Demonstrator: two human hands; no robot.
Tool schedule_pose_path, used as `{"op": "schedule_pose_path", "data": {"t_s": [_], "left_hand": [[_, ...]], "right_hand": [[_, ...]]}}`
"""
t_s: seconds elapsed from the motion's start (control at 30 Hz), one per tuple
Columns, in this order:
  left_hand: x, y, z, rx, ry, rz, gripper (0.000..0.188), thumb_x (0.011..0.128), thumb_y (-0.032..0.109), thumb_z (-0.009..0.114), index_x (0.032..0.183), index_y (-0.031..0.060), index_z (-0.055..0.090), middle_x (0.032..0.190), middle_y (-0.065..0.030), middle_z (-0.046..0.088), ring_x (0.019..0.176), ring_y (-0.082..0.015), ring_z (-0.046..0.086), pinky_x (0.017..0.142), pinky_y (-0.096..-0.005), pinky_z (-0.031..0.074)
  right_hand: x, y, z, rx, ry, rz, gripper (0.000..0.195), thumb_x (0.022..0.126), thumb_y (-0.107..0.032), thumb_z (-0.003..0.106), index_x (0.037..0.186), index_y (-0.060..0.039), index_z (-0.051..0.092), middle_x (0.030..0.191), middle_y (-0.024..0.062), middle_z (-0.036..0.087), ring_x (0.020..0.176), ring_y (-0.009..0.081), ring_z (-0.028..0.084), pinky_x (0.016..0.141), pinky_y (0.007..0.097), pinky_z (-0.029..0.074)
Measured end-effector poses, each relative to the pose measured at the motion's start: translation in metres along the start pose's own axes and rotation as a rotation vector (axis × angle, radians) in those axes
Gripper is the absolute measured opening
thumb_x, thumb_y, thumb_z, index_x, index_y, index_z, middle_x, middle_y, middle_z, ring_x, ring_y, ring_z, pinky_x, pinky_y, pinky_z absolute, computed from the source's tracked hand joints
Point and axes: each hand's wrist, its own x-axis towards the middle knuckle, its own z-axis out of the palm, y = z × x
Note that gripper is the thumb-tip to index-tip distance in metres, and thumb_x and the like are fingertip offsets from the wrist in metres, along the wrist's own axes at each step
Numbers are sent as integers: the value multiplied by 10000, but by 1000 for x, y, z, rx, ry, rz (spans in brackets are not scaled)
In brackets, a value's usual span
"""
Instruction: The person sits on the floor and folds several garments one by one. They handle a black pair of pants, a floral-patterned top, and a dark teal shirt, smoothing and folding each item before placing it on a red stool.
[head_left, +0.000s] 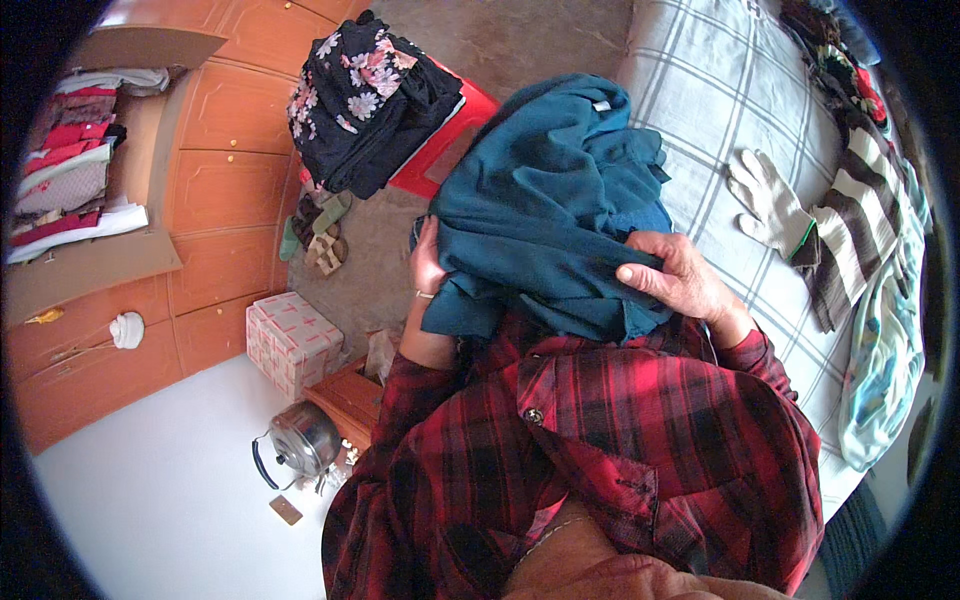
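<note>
A dark teal cloth garment lies bunched in front of my body, with a small white tag near its far edge. My left hand grips it at the left side, fingers partly hidden under the fabric. On the right, my right hand pinches a fold with the thumb on top. A patch of blue fabric shows beneath the garment near my right hand. Just beyond, a pile of black floral clothing rests on a red stool or box.
To the right is a bed with a checked sheet, holding a white knit glove and a striped knit garment. Wooden cabinets with an open shelf of folded clothes stand left. A patterned box and metal kettle sit nearby.
</note>
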Motion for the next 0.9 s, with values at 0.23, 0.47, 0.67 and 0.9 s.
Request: {"op": "schedule_pose_path", "data": {"t_s": [0.23, 0.47, 0.67, 0.9], "left_hand": [[-56, 38, 72, -1, -58, 235, 444, 979, 307, 415, 1323, 29, 439, 1331, -147, 495, 1184, -324, 501, 1021, -503, 374], [-116, 98, 73, -114, -53, 320, 517, 958, 376, 427, 1323, 10, 431, 1351, -170, 466, 1226, -339, 452, 1043, -512, 336], [-157, 124, 61, 495, 467, 688, 556, 950, 430, 408, 1327, 22, 438, 1392, -172, 423, 1268, -351, 405, 1055, -552, 293], [-183, 150, 3, 56, 267, 674, 529, 973, 418, 346, 1354, 57, 410, 1418, -156, 395, 1289, -339, 381, 1070, -530, 278]], "right_hand": [[-8, 14, -13, -142, -144, -112, 311, 823, -293, 708, 898, -12, 598, 735, 78, 568, 712, 149, 532, 657, 317, 450], [4, 5, -5, -132, -7, -61, 352, 872, -332, 634, 1023, -15, 603, 894, 145, 632, 858, 271, 616, 759, 344, 476], [25, 33, -1, -406, 433, -26, 284, 818, -167, 669, 1055, -33, 589, 902, 134, 592, 768, 269, 608, 706, 364, 486], [60, 55, -16, -560, 526, -135, 331, 806, -151, 636, 1110, -63, 541, 1004, 172, 596, 856, 359, 616, 757, 394, 500]]}}
